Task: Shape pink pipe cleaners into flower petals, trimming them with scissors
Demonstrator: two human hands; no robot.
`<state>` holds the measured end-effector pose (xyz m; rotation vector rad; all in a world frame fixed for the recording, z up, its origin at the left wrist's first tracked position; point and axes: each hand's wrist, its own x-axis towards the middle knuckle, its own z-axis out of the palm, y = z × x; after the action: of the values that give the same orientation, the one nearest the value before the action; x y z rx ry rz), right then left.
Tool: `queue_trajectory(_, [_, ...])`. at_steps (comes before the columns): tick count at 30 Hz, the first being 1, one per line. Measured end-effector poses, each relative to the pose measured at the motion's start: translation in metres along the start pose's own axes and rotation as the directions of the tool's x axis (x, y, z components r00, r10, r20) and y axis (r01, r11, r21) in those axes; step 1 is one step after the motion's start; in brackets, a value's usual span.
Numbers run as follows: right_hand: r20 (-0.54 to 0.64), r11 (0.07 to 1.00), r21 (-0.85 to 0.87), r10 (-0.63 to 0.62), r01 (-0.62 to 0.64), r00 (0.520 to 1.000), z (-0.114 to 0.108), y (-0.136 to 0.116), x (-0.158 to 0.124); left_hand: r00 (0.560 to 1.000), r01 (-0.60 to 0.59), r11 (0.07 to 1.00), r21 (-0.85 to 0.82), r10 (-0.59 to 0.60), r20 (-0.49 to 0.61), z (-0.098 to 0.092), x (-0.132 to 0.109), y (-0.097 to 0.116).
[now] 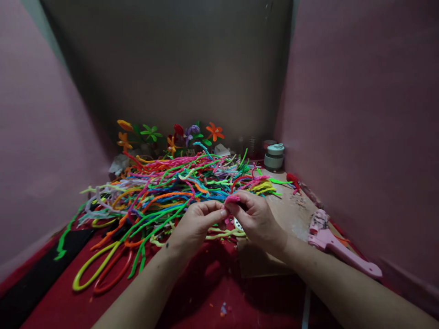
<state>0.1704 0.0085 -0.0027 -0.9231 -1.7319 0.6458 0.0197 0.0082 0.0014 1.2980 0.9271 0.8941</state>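
My left hand (197,221) and my right hand (255,219) meet in the middle, fingers pinched together on a short pink pipe cleaner piece (232,199) held between them. Just behind the hands lies a big tangled pile of pipe cleaners (164,192) in many colours. A small white round object (238,224) shows under my right hand, partly hidden.
Finished pipe cleaner flowers (171,135) stand at the back. A grey-green lidded jar (274,156) sits back right. A pink glue gun (338,249) lies at the right on a cardboard sheet (291,214). Red cloth (206,292) covers the floor; pink walls close both sides.
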Motion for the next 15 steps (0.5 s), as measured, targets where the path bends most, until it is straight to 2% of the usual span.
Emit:
queue_trajectory(2, [-0.021, 1.000, -0.026, 0.006, -0.006, 1.000, 0.002, 0.000, -0.001, 0.989, -0.103, 0.955, 0.280, 0.128, -0.075, 0.003, -0.002, 0.000])
queue_trajectory(3, [-0.031, 0.999, -0.020, 0.025, -0.025, 0.999, 0.003, 0.000, -0.001, 0.962, -0.176, 0.862, 0.476, 0.254, -0.104, 0.005, -0.002, -0.001])
queue_trajectory(4, [-0.040, 0.998, 0.008, 0.058, -0.058, 0.998, 0.005, 0.000, -0.001, 0.912, -0.233, 0.700, 0.675, 0.399, -0.098, 0.007, -0.003, -0.002])
queue_trajectory(5, [-0.044, 0.992, 0.063, 0.109, -0.106, 0.993, 0.006, 0.000, 0.000, 0.845, -0.258, 0.484, 0.836, 0.533, -0.048, 0.009, -0.004, -0.004])
queue_trajectory(7, [-0.001, 0.932, 0.253, 0.267, -0.258, 0.964, 0.009, 0.001, 0.001, 0.712, -0.235, 0.050, 0.971, 0.688, 0.137, 0.013, -0.005, -0.006])
queue_trajectory(8, [0.053, 0.865, 0.365, 0.349, -0.344, 0.936, 0.009, 0.002, 0.002, 0.673, -0.217, -0.091, 0.972, 0.707, 0.216, 0.014, -0.005, -0.007])
queue_trajectory(9, [0.114, 0.782, 0.463, 0.414, -0.417, 0.903, 0.009, 0.002, 0.003, 0.652, -0.206, -0.163, 0.965, 0.713, 0.259, 0.014, -0.004, -0.008])
queue_trajectory(10, [0.170, 0.703, 0.535, 0.454, -0.469, 0.874, 0.009, 0.003, 0.004, 0.643, -0.207, -0.167, 0.964, 0.720, 0.263, 0.013, -0.004, -0.008])
queue_trajectory(11, [0.206, 0.647, 0.581, 0.470, -0.494, 0.858, 0.008, 0.004, 0.006, 0.645, -0.221, -0.101, 0.970, 0.731, 0.224, 0.012, -0.003, -0.008])
queue_trajectory(12, [0.217, 0.621, 0.609, 0.467, -0.493, 0.857, 0.007, 0.004, 0.006, 0.666, -0.252, 0.034, 0.967, 0.731, 0.147, 0.009, -0.002, -0.008])
queue_trajectory(13, [0.211, 0.618, 0.626, 0.453, -0.476, 0.866, 0.006, 0.005, 0.007, 0.713, -0.289, 0.232, 0.929, 0.699, 0.047, 0.007, 0.000, -0.007])
queue_trajectory(14, [0.199, 0.625, 0.635, 0.435, -0.454, 0.878, 0.005, 0.005, 0.008, 0.788, -0.314, 0.464, 0.828, 0.614, -0.046, 0.003, 0.001, -0.006])
queue_trajectory(15, [0.193, 0.634, 0.642, 0.413, -0.432, 0.890, 0.003, 0.005, 0.009, 0.874, -0.297, 0.690, 0.660, 0.475, -0.104, 0.000, 0.003, -0.004])
